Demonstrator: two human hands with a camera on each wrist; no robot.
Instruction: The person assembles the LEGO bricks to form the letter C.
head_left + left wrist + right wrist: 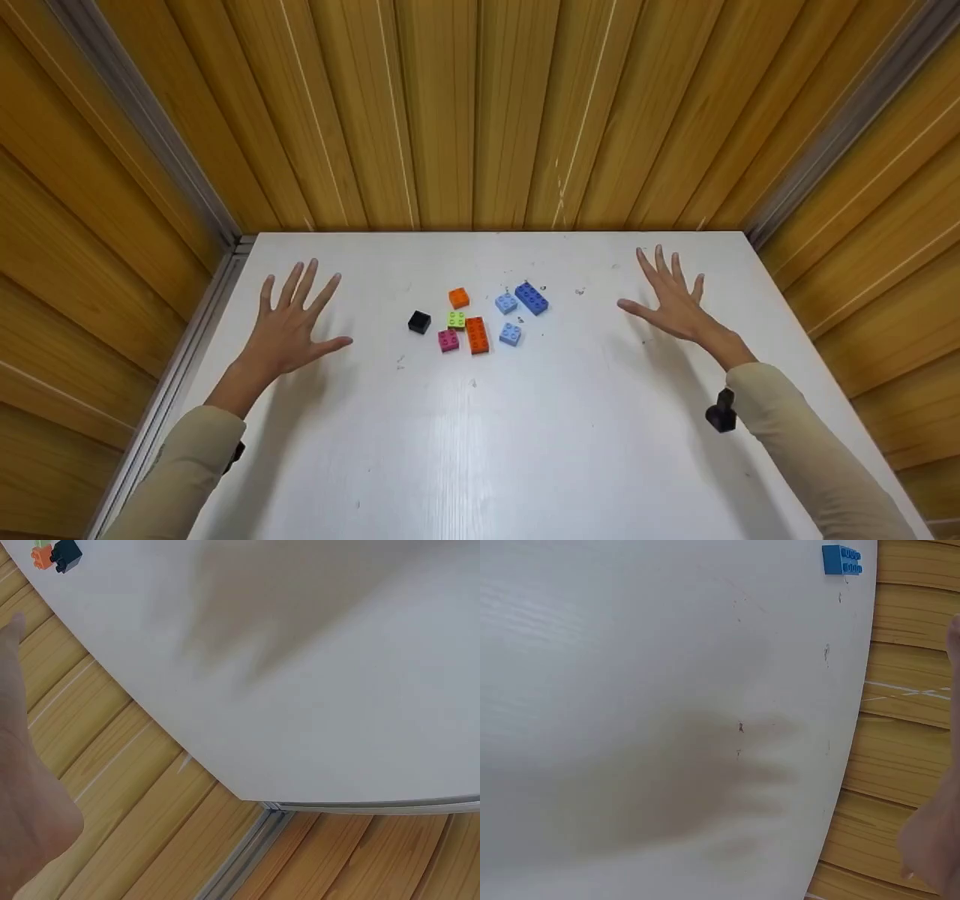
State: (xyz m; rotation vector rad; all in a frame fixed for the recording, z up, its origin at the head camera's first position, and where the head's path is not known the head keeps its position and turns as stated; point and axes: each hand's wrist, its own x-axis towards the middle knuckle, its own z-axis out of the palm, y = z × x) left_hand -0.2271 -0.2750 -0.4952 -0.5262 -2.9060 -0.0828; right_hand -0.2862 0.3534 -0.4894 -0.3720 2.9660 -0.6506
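Dk-blue brick (532, 298): long axis diag., far end L.

1. Warm bricks first: an orange brick (459, 298), a lime-green brick (457, 320), a magenta brick (448, 340), a long red-orange brick (477, 335).
2. Then a pale-blue brick (506, 303), a second pale-blue brick (510, 334), a long deep-blue brick (532, 298) and a black brick (419, 322).
3. I see a white tabletop (420, 450) flecked with dark marks.
4. Yellow-brown, wood-grained walls (435, 112), streaked pale.
5. Beige sleeves (795, 435), black wrist mounts (721, 418), grey corner rails (152, 120).

Bricks (478, 335) smooth plastic; tabletop (461, 442) glossy, faintly scuffed; wall panels (506, 112) wood-grained; sleeves (795, 431) matt cloth.
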